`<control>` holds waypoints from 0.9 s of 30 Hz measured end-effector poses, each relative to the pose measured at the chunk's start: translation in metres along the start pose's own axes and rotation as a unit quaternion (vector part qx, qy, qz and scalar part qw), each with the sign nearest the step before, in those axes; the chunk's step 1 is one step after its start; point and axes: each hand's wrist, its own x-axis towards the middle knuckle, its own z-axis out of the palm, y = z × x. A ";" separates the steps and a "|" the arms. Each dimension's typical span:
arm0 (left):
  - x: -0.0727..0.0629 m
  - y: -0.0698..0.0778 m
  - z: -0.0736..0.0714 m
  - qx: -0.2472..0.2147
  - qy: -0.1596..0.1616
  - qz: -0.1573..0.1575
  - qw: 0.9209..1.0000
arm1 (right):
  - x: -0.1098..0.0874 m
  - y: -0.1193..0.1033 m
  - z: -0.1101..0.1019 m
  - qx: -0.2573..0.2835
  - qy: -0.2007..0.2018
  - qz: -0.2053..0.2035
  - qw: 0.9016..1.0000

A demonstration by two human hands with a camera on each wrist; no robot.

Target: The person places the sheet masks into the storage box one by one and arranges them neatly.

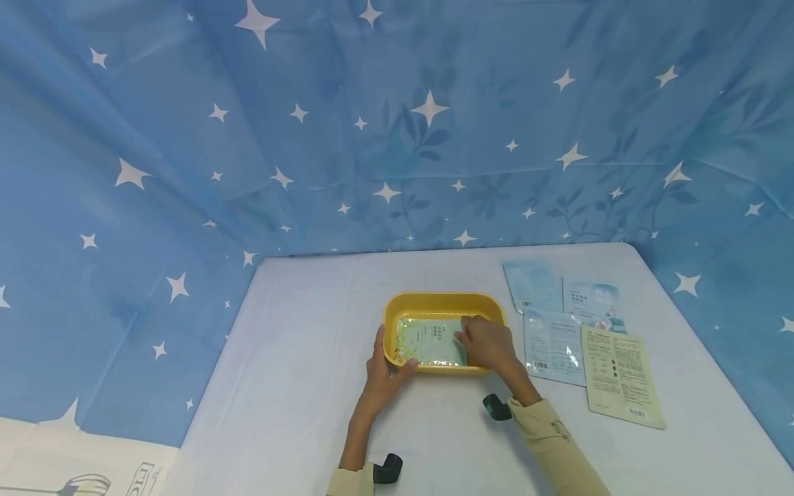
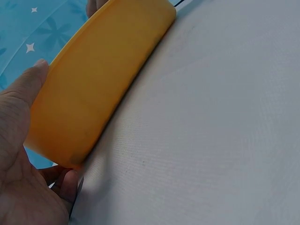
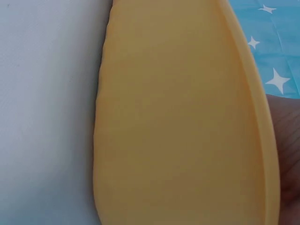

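A yellow plastic basin (image 1: 443,297) stands on the white table, with a pale green sheet mask packet (image 1: 428,341) lying face up inside it. My left hand (image 1: 380,375) grips the basin's left end, thumb at the near rim and fingers round the side. In the left wrist view, the thumb of that hand (image 2: 21,122) lies against the rim and its fingertips reach the base. My right hand (image 1: 490,342) is inside the basin at the right, its curled fingers and thumb pinching the packet's right end. The basin wall (image 3: 178,112) hides those fingers from the right wrist view.
To the right of the basin lie several more packets: a light blue one (image 1: 533,282), a flowered one (image 1: 589,296), a silvery blue one (image 1: 554,344) and a cream one (image 1: 622,375), partly overlapping. A blue star-patterned curtain (image 1: 384,138) hangs behind the table (image 1: 298,358).
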 end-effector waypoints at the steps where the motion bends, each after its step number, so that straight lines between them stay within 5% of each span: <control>1: 0.000 0.000 0.000 -0.002 -0.001 0.002 1.000 | -0.001 0.000 0.000 -0.004 0.001 0.000 1.000; 17: 0.000 -0.001 0.001 -0.007 0.011 0.000 1.000 | -0.002 0.000 0.008 -0.012 0.072 -0.014 0.997; 27: -0.001 -0.001 0.002 0.006 0.005 -0.009 1.000 | -0.004 0.001 0.011 -0.007 0.070 -0.009 0.997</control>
